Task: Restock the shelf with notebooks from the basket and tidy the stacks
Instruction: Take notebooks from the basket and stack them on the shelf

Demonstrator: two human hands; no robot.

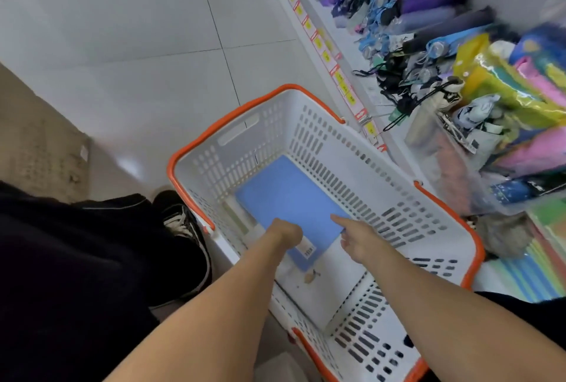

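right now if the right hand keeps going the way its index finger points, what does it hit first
Most likely the blue notebook in the basket; the right hand has its fingertip at the cover's near right edge, though actual contact is unclear.

The pale grey tiled floor (128, 44) carries the white slotted plastic basket with orange rim (321, 142), set against my low white shelf (361, 53). Folded umbrellas in blue, purple and black (428, 10) lie directly on the shelf, with what appear to be bagged colourful items (520, 81) beside them.
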